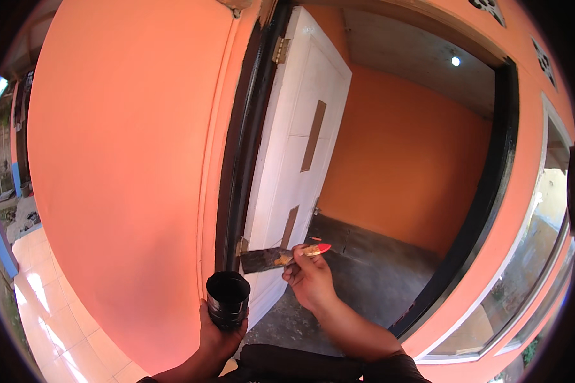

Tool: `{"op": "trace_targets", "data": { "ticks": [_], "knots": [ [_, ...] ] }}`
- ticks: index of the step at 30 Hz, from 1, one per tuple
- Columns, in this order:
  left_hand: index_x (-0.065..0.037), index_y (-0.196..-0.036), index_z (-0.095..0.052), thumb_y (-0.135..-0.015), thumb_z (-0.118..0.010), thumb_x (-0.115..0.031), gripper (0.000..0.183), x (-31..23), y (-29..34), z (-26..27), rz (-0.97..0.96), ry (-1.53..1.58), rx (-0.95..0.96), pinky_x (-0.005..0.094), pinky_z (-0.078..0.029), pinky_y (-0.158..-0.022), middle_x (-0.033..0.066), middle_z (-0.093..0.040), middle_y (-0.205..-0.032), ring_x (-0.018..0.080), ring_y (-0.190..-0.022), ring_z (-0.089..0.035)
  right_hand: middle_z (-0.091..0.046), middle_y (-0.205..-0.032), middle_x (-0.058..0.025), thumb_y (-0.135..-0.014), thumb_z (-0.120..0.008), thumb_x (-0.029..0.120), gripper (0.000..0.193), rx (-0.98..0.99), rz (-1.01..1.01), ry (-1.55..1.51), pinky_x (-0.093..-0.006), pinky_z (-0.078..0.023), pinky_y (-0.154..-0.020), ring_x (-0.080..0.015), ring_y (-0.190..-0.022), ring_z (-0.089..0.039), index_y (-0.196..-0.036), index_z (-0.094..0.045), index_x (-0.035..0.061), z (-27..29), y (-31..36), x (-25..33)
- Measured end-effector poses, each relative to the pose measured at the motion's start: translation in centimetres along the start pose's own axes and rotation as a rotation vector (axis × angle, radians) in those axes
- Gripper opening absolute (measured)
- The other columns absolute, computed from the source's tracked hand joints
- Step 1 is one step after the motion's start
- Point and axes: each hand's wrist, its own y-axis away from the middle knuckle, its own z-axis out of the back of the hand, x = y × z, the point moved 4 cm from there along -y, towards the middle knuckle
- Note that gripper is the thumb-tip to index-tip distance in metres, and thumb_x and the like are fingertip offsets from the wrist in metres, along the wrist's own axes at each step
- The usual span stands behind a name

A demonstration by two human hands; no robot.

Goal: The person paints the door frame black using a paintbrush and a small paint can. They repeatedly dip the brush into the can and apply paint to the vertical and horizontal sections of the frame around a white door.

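Observation:
My left hand (218,338) is wrapped round a black cup-shaped paint container (229,305), held upright low in front of me. Its inside looks dark, and how much it holds cannot be made out. In my right hand (309,278) is a paintbrush (268,258), gripped by its wooden handle with a red end. The brush's dark, paint-coated head points left, just above and right of the container and close to the door frame. The black door frame (235,210) rises behind the container, glossy along its left post. Whether the bristles touch the frame cannot be told.
A white panelled door (300,121) stands open inward, hung on hinges (280,50) on the left post. An orange wall (121,159) lies to the left, with a tiled floor (57,306) beyond it. At right is a white-framed window (517,300). The room's dark floor (364,255) shows through the doorway.

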Motion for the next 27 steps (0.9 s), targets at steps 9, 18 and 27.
{"op": "trace_targets", "data": {
  "ticks": [9,18,27],
  "knots": [
    [-0.020,-0.130,-0.055,-0.094,-0.038,-0.073,0.066,-6.1,-3.1,-0.7,-0.124,-0.072,0.068,0.0384,-0.056,-0.080,0.0075,-0.063,-0.119,0.0260,-0.108,-0.062,-0.060,-0.083,-0.0018,-0.097,-0.065,0.018,0.013,0.117,0.652,0.120,-0.0292,-0.051,-0.066,-0.0141,-0.071,-0.061,-0.102,-0.058,0.0076,-5.8,-12.7,13.2],
    [-0.020,-0.132,-0.052,-0.100,-0.032,-0.066,0.059,-14.8,-13.1,-3.2,-0.029,-0.126,0.183,0.0421,-0.054,-0.084,0.0054,-0.061,-0.125,0.0242,-0.111,-0.059,-0.067,-0.085,-0.0071,-0.095,-0.066,0.013,0.018,0.052,1.409,0.451,-0.0260,-0.052,-0.063,-0.0137,-0.072,-0.065,-0.103,-0.061,-0.0018,-21.4,-26.2,28.8],
    [-0.021,-0.137,-0.050,-0.103,-0.024,-0.063,0.061,-17.2,-18.9,-4.8,0.032,-0.227,0.104,0.0469,-0.047,-0.093,0.0086,-0.059,-0.131,0.0271,-0.117,-0.057,-0.061,-0.070,-0.0034,-0.093,-0.064,0.013,0.011,-0.124,1.803,0.900,-0.0317,-0.048,-0.055,-0.0147,-0.062,-0.059,-0.088,-0.057,0.0053,-30.4,-35.4,38.2]
  ]
}}
